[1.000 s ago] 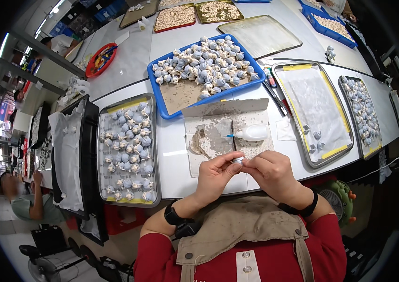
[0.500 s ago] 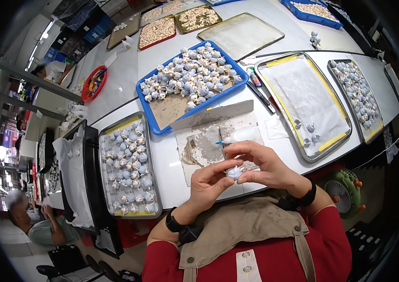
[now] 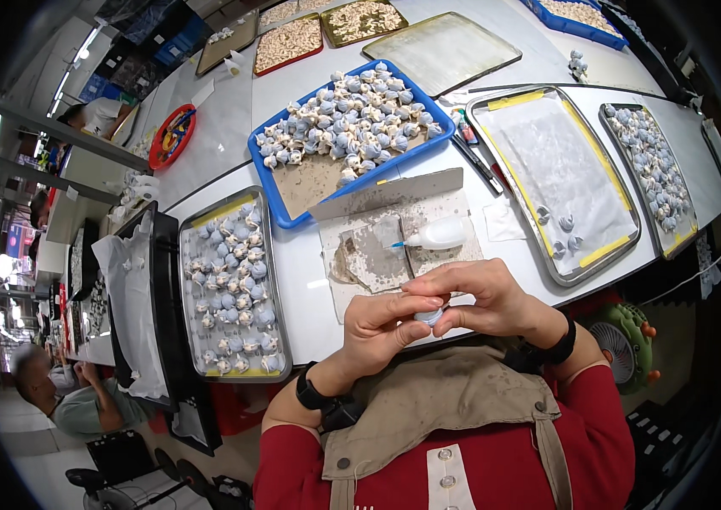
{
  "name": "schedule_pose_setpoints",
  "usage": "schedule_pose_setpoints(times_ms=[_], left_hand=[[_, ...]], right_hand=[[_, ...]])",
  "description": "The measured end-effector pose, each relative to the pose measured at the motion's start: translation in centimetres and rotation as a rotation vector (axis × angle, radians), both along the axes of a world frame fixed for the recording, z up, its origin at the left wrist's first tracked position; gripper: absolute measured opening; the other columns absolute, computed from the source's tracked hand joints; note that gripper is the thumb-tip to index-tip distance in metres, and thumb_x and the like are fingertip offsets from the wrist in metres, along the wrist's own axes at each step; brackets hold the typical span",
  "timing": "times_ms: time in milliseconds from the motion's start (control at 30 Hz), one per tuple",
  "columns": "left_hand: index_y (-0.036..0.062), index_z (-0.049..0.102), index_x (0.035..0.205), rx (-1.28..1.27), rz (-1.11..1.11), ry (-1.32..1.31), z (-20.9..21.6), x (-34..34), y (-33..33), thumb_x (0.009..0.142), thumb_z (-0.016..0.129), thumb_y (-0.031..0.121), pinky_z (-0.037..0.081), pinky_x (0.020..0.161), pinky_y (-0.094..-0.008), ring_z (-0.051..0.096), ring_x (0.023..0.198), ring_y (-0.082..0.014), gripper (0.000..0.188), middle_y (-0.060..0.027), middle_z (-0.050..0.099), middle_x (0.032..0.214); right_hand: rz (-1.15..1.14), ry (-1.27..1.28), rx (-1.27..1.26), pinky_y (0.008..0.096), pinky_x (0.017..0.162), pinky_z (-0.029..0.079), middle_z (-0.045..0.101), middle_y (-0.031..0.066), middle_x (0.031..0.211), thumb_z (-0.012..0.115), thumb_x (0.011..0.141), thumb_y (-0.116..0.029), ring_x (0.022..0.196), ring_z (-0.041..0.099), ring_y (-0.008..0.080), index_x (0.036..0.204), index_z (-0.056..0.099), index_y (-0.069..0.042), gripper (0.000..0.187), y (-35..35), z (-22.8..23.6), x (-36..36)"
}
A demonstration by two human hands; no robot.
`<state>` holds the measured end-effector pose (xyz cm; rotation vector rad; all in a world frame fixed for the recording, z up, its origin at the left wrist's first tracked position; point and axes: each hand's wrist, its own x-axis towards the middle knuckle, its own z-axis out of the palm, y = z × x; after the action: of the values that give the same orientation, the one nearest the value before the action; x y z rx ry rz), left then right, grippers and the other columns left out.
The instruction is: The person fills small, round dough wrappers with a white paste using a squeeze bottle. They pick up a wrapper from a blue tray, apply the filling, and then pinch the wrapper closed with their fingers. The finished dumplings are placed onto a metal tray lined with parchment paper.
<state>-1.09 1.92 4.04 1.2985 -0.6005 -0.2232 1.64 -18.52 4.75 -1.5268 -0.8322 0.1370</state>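
A small grey-blue figurine piece [image 3: 429,317] is pinched between both my hands above the near table edge. My left hand [image 3: 380,330] closes on its left side with thumb and fingers. From the right, my right hand [image 3: 486,296] grips the same piece, its fingers covering most of the top. Only a smooth, rounded part shows between the fingertips. Just beyond the hands lies a stained cardboard sheet [image 3: 360,251] with a raised back flap. On it rests a white squeeze bottle [image 3: 444,233] with a blue tip, lying on its side.
A blue tray [image 3: 263,174] of grey-blue and cream figurines stands beyond the cardboard. To its left is a metal tray [image 3: 286,340] with more. At right, a paper-lined tray [image 3: 547,149] holds several pieces, beside another full tray [image 3: 645,161]. A green fan [image 3: 624,348] stands lower right.
My fingers have closed further over the figurine piece, hiding more of it. My right hand has shifted slightly nearer to me, so more of the white bottle shows.
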Motion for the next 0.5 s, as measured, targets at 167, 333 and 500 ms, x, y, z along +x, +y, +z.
schedule_pose_setpoints(times_ms=[167, 333, 500], left_hand=[[-0.0024, 0.066, 0.107, 0.004, -0.019, 0.098, 0.1, -0.3, 0.6, 0.084, 0.066, 0.001, 0.050, 0.084, -0.0274, 0.063, 0.098, -0.0179, 0.023, -0.0150, 0.066, 0.107], [0.0011, 0.068, 0.105, 0.042, 0.028, 0.011, 0.3, -0.1, 1.2, 0.081, 0.072, 0.008, 0.052, 0.075, -0.0262, 0.066, 0.087, -0.0132, 0.026, -0.0092, 0.070, 0.099], [0.0026, 0.068, 0.101, 0.734, 0.304, -0.275, 0.8, 0.0, 7.9, 0.078, 0.072, 0.010, 0.053, 0.067, -0.0261, 0.069, 0.074, -0.0197, 0.025, -0.0125, 0.070, 0.092]], right_hand=[[0.041, -0.010, -0.021, 0.0305, 0.077, 0.053, 0.068, 0.0140, 0.102, 0.079, 0.072, -0.015, 0.090, 0.067, 0.0234, 0.109, 0.065, 0.000, 0.042, 0.4, 0.5, 0.4], [0.082, 0.103, 0.044, 0.0341, 0.084, 0.051, 0.067, 0.0141, 0.104, 0.080, 0.070, -0.016, 0.096, 0.065, 0.0252, 0.111, 0.064, -0.002, 0.046, 1.5, -1.6, 0.0], [-0.036, 0.030, -0.122, 0.0333, 0.091, 0.047, 0.066, 0.0120, 0.109, 0.079, 0.072, -0.016, 0.102, 0.063, 0.0238, 0.114, 0.062, -0.003, 0.047, 3.0, -0.2, 1.0]])
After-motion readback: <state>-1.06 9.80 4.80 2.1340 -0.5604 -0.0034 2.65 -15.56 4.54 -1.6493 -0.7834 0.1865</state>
